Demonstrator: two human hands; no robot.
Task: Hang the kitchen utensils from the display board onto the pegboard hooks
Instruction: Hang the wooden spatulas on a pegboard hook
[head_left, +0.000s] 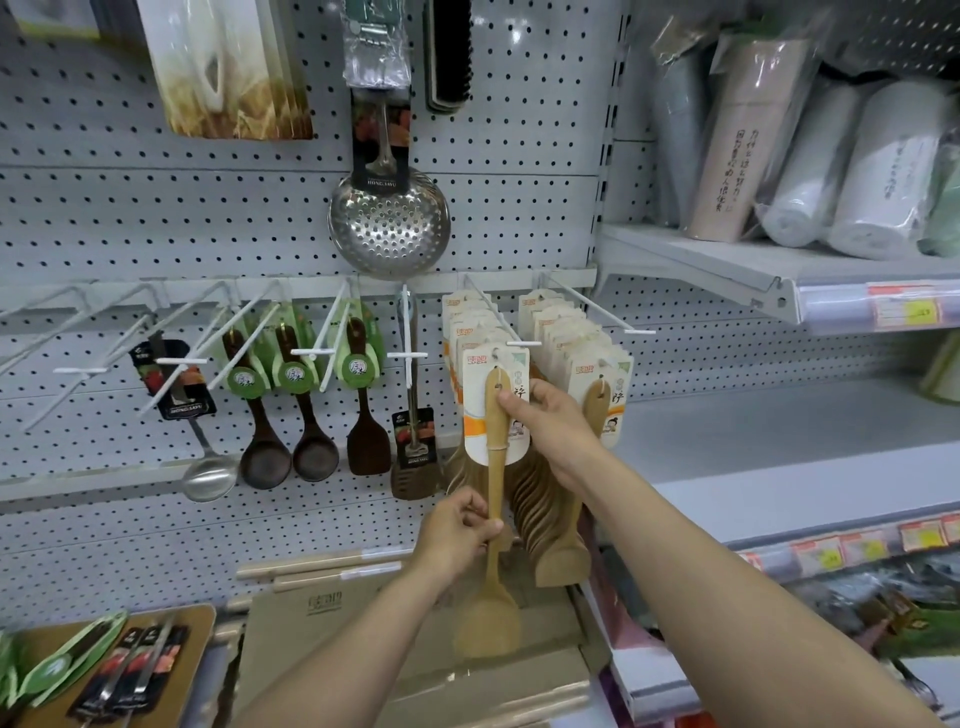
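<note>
A: What fills the view?

B: A grey pegboard (156, 218) with white hooks in a row. To the right is a shelf (727, 260) with wrapped rolls (841, 171) on it.

A: What hangs on the board?

B: A steel skimmer (388, 223) high in the middle. Below it, from the left: a steel ladle (208, 475), two dark wooden ladles (291, 457), a dark spatula (368, 441) and a slotted turner (413, 478). Right of those, two hooks are packed with carded bamboo spoons (561, 332).

A: And the display board?

B: Low at the left, a brown board (200, 623), with a few packed utensils (124, 670) lying on it.

A: Where is the piece being hung?

B: A bamboo spatula (493, 519) hangs upright at the front of the left packed hook (522, 343). Its card (496, 364) is at the hook's tip; whether the hole is threaded on, I cannot tell.

A: The hands?

B: The left hand (457, 535) grips the handle low down, fingers curled round it. The right hand (550, 421) pinches the top of the handle against the card, thumb in front.
</note>
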